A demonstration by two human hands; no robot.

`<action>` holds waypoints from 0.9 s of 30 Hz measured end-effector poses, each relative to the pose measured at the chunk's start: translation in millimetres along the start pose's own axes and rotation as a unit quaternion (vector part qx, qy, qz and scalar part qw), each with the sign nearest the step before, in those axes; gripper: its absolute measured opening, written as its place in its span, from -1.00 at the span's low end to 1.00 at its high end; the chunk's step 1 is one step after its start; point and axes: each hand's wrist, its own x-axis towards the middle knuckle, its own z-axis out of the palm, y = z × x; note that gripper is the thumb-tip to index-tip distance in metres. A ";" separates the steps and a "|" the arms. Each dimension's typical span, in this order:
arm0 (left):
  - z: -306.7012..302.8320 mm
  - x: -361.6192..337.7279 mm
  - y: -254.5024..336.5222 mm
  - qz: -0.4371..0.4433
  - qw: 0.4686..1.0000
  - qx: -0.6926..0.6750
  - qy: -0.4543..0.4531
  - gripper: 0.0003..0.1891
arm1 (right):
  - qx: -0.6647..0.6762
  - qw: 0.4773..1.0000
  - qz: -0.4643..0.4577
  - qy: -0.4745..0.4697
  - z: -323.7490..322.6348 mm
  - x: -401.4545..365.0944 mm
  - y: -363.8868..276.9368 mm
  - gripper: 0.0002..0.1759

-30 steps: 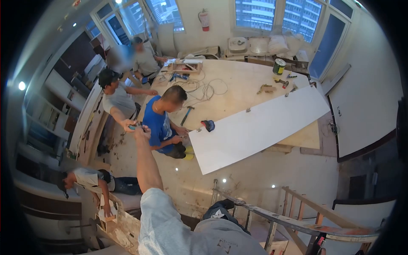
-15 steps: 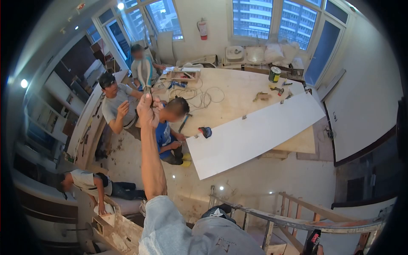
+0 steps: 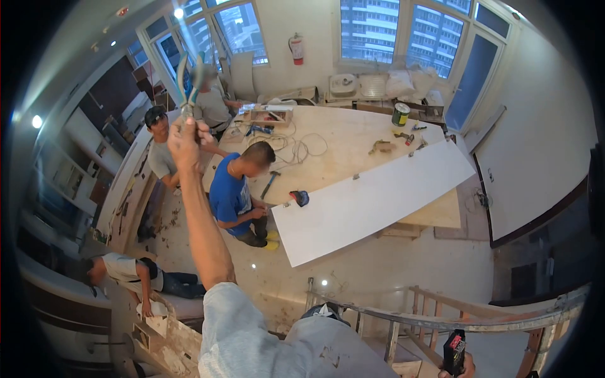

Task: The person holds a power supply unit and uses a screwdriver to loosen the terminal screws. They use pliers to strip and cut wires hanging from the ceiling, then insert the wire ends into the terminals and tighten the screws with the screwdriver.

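Observation:
My left hand [image 3: 189,140] is raised at the end of my outstretched arm, its fingers closed round the jaw end of a pair of pliers [image 3: 188,99]. The blue-and-grey handles point up, away from my hand. Low at the right, my right hand [image 3: 467,366] grips a black-and-red tool [image 3: 454,353], partly cut off by the frame's bottom edge. Its kind cannot be made out. A wooden ladder [image 3: 403,321] lies close to that hand, across the lower right.
A long white panel [image 3: 372,201] with hinges rests on a plywood table [image 3: 346,138]. A hammer [image 3: 270,184], cables and a can [image 3: 401,114] are on it. A person in blue [image 3: 230,189] stands at the panel's end. Other people [image 3: 167,151] are at the left.
My left hand with the pliers has moved left and slightly up. My right hand and its tool show more fully. The person in blue appears more upright.

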 end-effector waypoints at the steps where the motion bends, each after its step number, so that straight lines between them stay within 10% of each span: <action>1: -4.5 7.6 7.8 0.019 1.000 0.007 0.005 -0.76 | 0.014 1.000 -0.009 0.003 2.2 0.9 5.3 -0.29; 7: -23.2 72.6 90.3 0.099 0.989 0.011 0.106 -0.72 | 0.021 0.998 -0.047 0.026 3.9 -0.1 24.5 -0.26; 9: -22.2 93.1 96.8 0.122 0.958 -0.203 0.161 -0.67 | 0.034 0.996 -0.072 0.030 4.4 2.6 17.9 -0.26; 16: -24.1 81.2 55.4 -0.086 0.987 -0.124 0.060 -0.67 | 0.017 0.997 -0.071 0.004 3.9 5.8 -8.8 -0.25; 27: 10.5 82.9 70.9 -0.057 0.991 -0.100 0.061 -0.62 | 0.092 0.986 -0.062 0.129 24.7 -0.3 -44.9 -0.16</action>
